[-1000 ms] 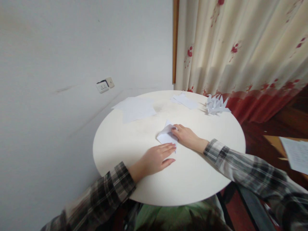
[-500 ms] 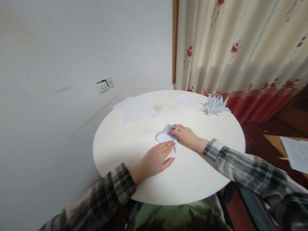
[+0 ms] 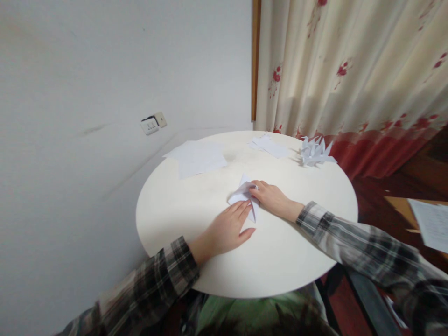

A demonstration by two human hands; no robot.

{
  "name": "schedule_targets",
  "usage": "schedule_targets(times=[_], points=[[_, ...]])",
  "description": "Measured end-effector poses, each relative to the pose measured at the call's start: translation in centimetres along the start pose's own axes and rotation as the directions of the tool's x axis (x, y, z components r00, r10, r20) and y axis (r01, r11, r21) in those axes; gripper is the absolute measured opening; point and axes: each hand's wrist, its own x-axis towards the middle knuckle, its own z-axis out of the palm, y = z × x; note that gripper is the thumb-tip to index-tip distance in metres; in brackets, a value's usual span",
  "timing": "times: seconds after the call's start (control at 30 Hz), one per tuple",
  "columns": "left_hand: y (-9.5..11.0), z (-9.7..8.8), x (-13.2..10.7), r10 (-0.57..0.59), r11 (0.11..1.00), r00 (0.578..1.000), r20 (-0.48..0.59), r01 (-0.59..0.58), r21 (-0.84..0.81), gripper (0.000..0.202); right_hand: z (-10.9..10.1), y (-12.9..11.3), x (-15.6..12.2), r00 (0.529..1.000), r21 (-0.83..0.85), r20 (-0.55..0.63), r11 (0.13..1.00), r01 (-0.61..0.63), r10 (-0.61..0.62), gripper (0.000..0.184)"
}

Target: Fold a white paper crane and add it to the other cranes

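Observation:
A small sheet of folded white paper [image 3: 241, 191] lies near the middle of the round white table [image 3: 175, 210], one of its flaps raised. My right hand [image 3: 271, 197] grips the paper's right side between thumb and fingers. On the paper's lower left part rest the outstretched fingertips of my left hand [image 3: 229, 227], its thumb apart and touching the tabletop side. The fingers of both hands cover part of the folds.
Large white sheets [image 3: 201, 158] lie at the back left of the table. Smaller paper pieces [image 3: 269, 146] are at the back, and a cluster of folded paper shapes [image 3: 315, 151] stands at the back right. A wall borders the left, a curtain [image 3: 350, 70] the far right.
My left fingertips have slid slightly up and left on the paper, showing more of its lower point. My right hand keeps its hold in the same place.

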Motion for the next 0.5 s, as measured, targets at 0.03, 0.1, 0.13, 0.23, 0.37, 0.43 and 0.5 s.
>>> schedule_targets(times=[0.03, 0.1, 0.13, 0.23, 0.37, 0.43, 0.5], points=[[-0.01, 0.00, 0.01, 0.000, 1.000, 1.000, 0.006, 0.000, 0.007, 0.057, 0.00, 0.00, -0.01, 1.000, 0.002, -0.003, 1.000, 0.002, -0.002, 0.019], [-0.01, -0.03, 0.03, 0.003, 1.000, 1.000, 0.016, -0.003, 0.015, 0.057, -0.02, -0.01, -0.03, 1.000, 0.001, -0.007, 1.000, 0.003, -0.003, 0.019], [0.00, -0.05, 0.04, 0.005, 1.000, 1.000, 0.020, -0.005, 0.016, 0.058, -0.04, -0.02, -0.05, 1.000, -0.002, -0.008, 1.000, 0.002, -0.002, 0.019], [0.02, -0.09, 0.07, 0.009, 1.000, 1.000, 0.027, -0.009, 0.007, 0.058, -0.16, -0.11, -0.06, 1.000, -0.010, -0.003, 1.000, -0.005, 0.005, 0.020], [0.02, -0.12, 0.10, 0.007, 1.000, 1.000, 0.029, -0.007, -0.018, 0.056, -0.37, -0.30, -0.02, 1.000, -0.002, 0.003, 1.000, -0.009, 0.009, 0.020], [-0.02, -0.12, 0.12, 0.007, 1.000, 0.999, 0.032, -0.006, -0.023, 0.056, -0.42, -0.35, 0.02, 1.000, -0.002, 0.006, 1.000, -0.012, 0.013, 0.020], [-0.05, -0.09, 0.13, 0.006, 0.999, 0.999, 0.033, -0.005, -0.032, 0.056, -0.39, -0.34, 0.05, 1.000, 0.000, 0.009, 1.000, -0.013, 0.013, 0.020]])
